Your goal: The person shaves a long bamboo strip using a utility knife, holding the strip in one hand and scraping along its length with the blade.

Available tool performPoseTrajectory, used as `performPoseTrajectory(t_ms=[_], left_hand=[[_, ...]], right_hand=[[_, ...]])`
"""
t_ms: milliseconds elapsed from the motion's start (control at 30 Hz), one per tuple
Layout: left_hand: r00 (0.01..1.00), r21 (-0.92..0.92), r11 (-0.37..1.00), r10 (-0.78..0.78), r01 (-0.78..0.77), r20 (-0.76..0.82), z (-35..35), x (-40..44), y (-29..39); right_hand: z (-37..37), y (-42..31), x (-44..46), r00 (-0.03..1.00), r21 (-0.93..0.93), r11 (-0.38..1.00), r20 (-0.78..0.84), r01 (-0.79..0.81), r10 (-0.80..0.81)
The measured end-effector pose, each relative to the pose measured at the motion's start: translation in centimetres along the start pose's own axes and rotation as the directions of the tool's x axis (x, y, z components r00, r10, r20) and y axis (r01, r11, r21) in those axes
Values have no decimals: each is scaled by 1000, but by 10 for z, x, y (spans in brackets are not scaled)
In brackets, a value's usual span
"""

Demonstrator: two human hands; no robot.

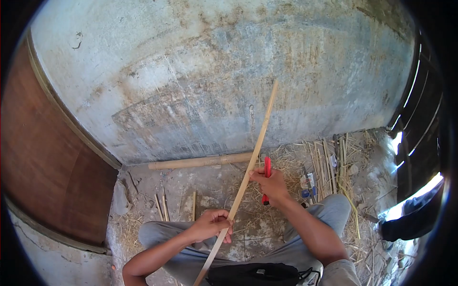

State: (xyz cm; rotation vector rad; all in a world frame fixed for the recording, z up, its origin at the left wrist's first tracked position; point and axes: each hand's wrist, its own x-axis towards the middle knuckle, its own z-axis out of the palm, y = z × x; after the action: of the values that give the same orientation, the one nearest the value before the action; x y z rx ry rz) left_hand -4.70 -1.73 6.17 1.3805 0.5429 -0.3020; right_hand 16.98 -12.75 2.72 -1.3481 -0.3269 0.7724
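A long, flat bamboo strip point(261, 133) slants from my lap up and away towards the wall. My left hand point(213, 225) is closed around its lower part, with thumb and fingers pinching it. Farther up, my right hand point(273, 185) grips a red utility knife point(267, 165), its thumb side against the strip's edge. The knife stands roughly parallel to the strip, just right of it; its blade cannot be made out. Beneath both hands are my crossed legs in grey trousers point(160, 233).
A thick bamboo pole point(202, 162) lies along the foot of the stained wall point(214, 71). Thin bamboo strips point(329, 162) and shavings litter the floor at right, near a small blue item point(309, 192). A plastic bag point(121, 198) lies by the brown door point(57, 152).
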Motion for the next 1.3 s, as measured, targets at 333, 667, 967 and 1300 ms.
performPoseTrajectory(t_ms=[333,667,967,1300], left_hand=[[991,125,987,92,-104,98,-21,26,2],[998,-364,931,-2,-19,-56,-12,51,7],[990,-348,937,-31,-21,-141,-16,23,-8],[982,-319,948,-62,2,-178,-20,18,-14]], right_hand=[[0,5,11,999,21,1000,-53,5,-4],[13,5,4,955,-496,817,150,296,-255],[17,-21,-30,828,-797,260,465,545,-314],[25,20,-19,725,-743,244,432,623,-536]])
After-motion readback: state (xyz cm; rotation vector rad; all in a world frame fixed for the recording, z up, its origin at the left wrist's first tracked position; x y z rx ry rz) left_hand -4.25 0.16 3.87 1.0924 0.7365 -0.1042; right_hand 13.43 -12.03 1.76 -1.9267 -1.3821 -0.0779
